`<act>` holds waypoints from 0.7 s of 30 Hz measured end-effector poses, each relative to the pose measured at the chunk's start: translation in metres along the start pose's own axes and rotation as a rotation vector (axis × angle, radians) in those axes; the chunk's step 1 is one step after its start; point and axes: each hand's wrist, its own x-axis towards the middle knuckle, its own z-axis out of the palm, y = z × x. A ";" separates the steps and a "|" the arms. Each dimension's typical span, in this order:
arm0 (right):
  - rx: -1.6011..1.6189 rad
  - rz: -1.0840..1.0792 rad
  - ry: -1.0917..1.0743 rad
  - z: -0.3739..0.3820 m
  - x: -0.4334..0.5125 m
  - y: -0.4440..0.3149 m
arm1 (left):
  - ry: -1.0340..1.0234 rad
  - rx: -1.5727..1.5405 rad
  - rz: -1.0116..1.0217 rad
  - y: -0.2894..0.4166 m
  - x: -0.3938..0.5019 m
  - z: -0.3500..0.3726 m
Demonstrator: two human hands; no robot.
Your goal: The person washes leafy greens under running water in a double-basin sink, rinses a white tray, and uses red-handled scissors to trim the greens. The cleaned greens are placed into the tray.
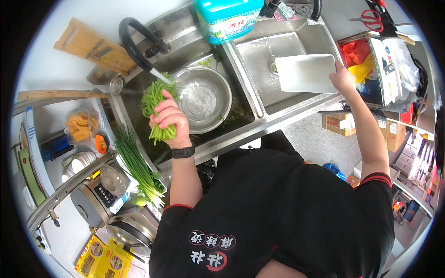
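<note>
My left hand [172, 120] is closed around a bunch of leafy green herbs [154, 99], cilantro or celery by its look, over the left sink basin. Water runs from the black faucet [134, 43] onto the leaves. Just right of the bunch, a round metal bowl [225, 100] with clear water in it stands in that basin. My right hand [342, 79] grips the short right edge of a white rectangular plastic tray [306, 73], which is tilted over the right basin with nothing in it. Loose green scraps lie around the bowl.
A turquoise tub [229, 21] stands behind the divider between the basins. Green onions [134, 156] lie on a tray left of the sink. A wooden slicer [95, 47] leans at the back left. Red-handled scissors [372, 21] hang at the upper right, above a crate of bags.
</note>
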 end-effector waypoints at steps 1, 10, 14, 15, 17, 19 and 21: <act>-0.021 -0.015 0.034 -0.009 -0.009 -0.008 | -0.041 0.009 -0.043 0.004 -0.004 0.002; -0.147 0.051 0.007 -0.041 -0.039 -0.055 | -0.185 0.038 -0.074 0.035 -0.026 -0.010; -0.246 -0.053 0.104 -0.056 -0.054 -0.073 | -0.261 0.010 -0.156 0.028 -0.030 -0.020; -0.302 -0.079 0.108 -0.059 -0.059 -0.080 | -0.273 0.001 -0.176 0.022 -0.032 -0.026; -0.467 -0.197 0.195 -0.063 -0.069 -0.094 | -0.236 0.024 -0.216 0.009 -0.036 -0.042; -0.568 -0.297 0.299 -0.066 -0.077 -0.110 | -0.186 -0.015 -0.261 -0.001 -0.039 -0.056; -0.555 -0.311 0.315 -0.072 -0.079 -0.126 | -0.116 -0.039 -0.290 -0.009 -0.041 -0.066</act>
